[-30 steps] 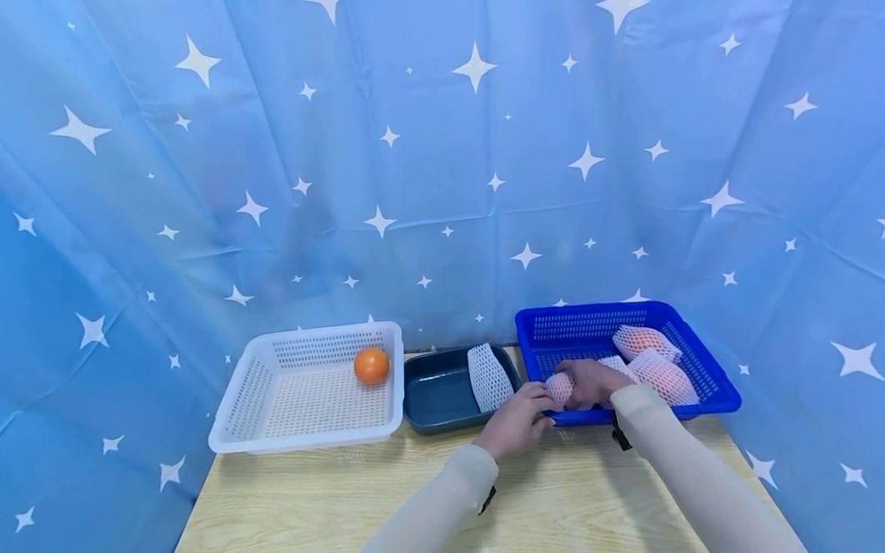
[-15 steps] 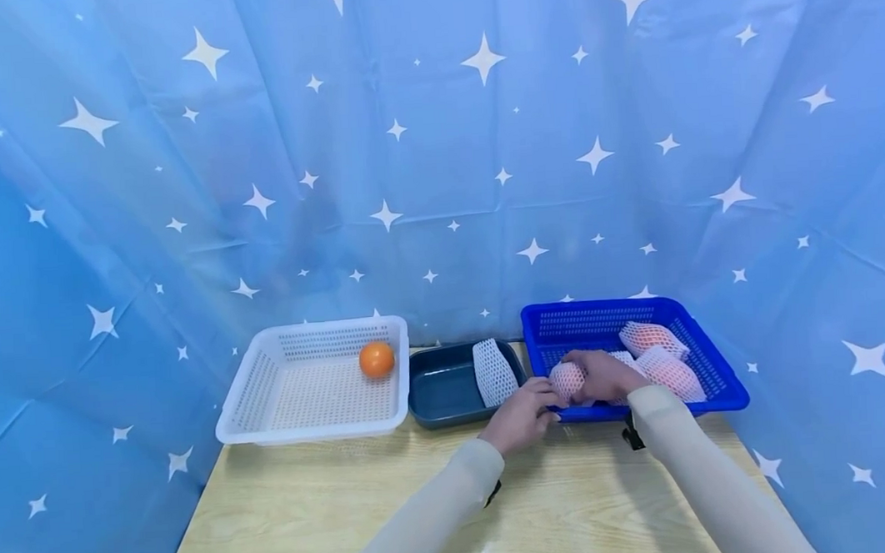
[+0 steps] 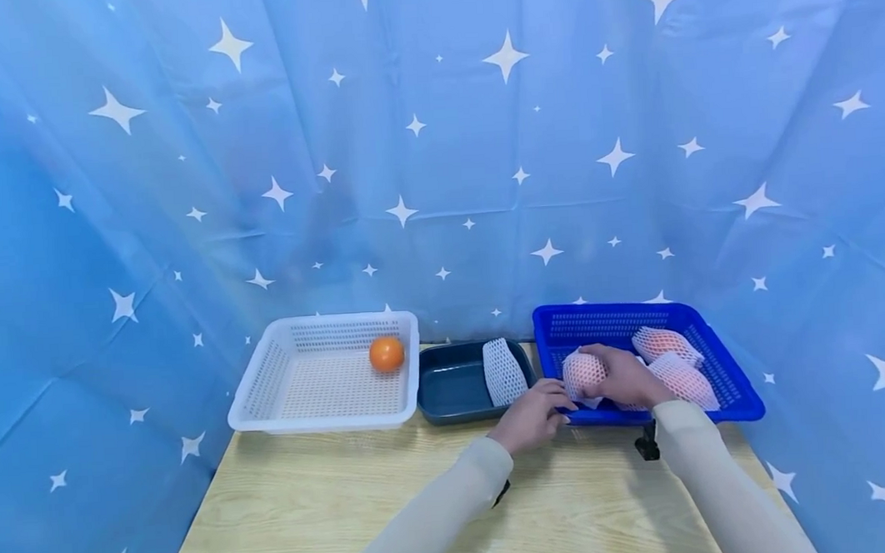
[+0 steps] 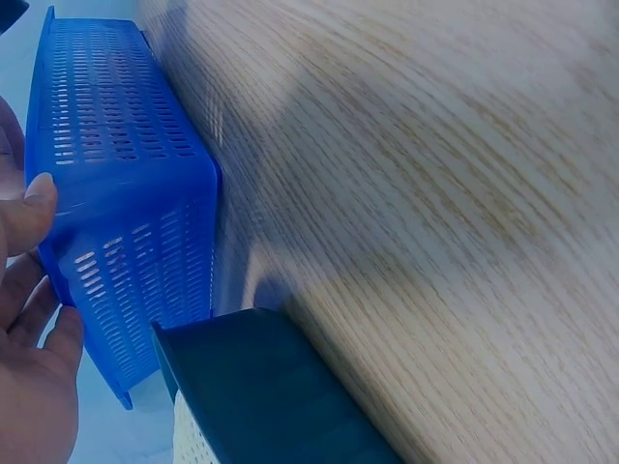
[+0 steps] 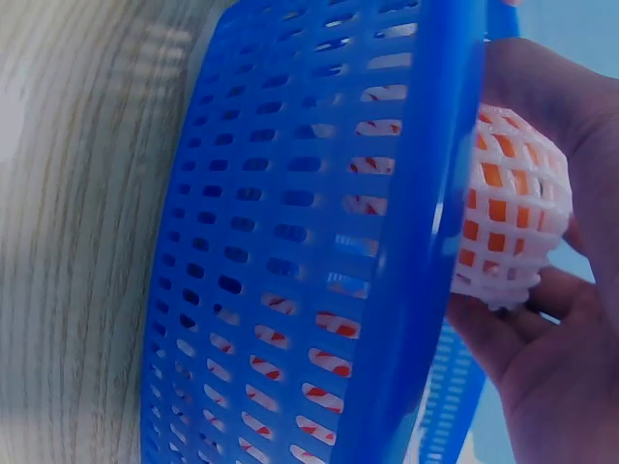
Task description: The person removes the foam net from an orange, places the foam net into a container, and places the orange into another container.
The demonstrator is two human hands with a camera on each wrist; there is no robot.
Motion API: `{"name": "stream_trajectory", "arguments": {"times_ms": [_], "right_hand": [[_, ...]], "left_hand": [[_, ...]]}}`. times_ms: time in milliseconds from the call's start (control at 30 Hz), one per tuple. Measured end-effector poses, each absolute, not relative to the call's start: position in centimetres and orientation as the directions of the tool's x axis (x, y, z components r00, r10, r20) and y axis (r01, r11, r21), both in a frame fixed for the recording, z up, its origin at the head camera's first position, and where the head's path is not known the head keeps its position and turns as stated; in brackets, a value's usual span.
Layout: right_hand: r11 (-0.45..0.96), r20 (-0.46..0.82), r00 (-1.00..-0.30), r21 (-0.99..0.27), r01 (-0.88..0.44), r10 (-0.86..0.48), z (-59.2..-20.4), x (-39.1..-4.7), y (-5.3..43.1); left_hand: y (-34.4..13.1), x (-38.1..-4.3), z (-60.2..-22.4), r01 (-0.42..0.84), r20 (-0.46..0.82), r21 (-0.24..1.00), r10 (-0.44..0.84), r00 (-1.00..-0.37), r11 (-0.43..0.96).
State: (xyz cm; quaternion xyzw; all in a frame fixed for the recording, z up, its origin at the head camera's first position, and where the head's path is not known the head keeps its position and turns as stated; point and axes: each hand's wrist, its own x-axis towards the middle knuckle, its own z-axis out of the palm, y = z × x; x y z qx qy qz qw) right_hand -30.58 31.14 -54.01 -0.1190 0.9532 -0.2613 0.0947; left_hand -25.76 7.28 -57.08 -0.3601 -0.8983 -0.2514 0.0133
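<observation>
In the blue basket point(image 3: 656, 416), my right hand point(image 3: 624, 375) holds an orange in a foam net point(image 3: 585, 374), near the front-left corner. The right wrist view shows orange skin through the white mesh of this netted orange point(image 5: 513, 213), with thumb and fingers round it. My left hand point(image 3: 532, 414) lies at the same corner, just left of the fruit. Its thumb and fingers are by the blue rim point(image 4: 58, 227), on either side of the corner; whether they touch the net is hidden. Netted fruits point(image 3: 667, 346) lie at the basket's right.
Left of the basket stands a dark dish point(image 3: 448, 385) with a loose foam net point(image 3: 504, 373) in it. A white basket point(image 3: 326, 422) farther left holds a bare orange point(image 3: 386, 355). All stand on a wooden table point(image 3: 334, 491) before a starry blue curtain point(image 3: 435, 143).
The head view has turned slightly, so everything sits farther right. My right hand has raised the netted orange a little. The left hand has stayed by the basket's corner.
</observation>
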Motion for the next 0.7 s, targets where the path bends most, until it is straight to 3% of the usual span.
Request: {"name": "stream_trajectory", "arguments": {"times_ms": [433, 700], "right_hand": [[0.845, -0.028, -0.980, -0.512, -0.156, -0.198, -52.7, -29.3, 31.5], [0.825, 0.007, -0.979, -0.537, -0.177, -0.205, -51.2, -28.5, 31.4]], "left_hand": [[7.7, -25.7, -57.3, 0.623, 0.144, 0.457, 0.638, -0.757, 0.635], [6.5, -25.4, -56.6, 0.541, 0.104, 0.607, 0.616, -0.781, 0.582]]}}
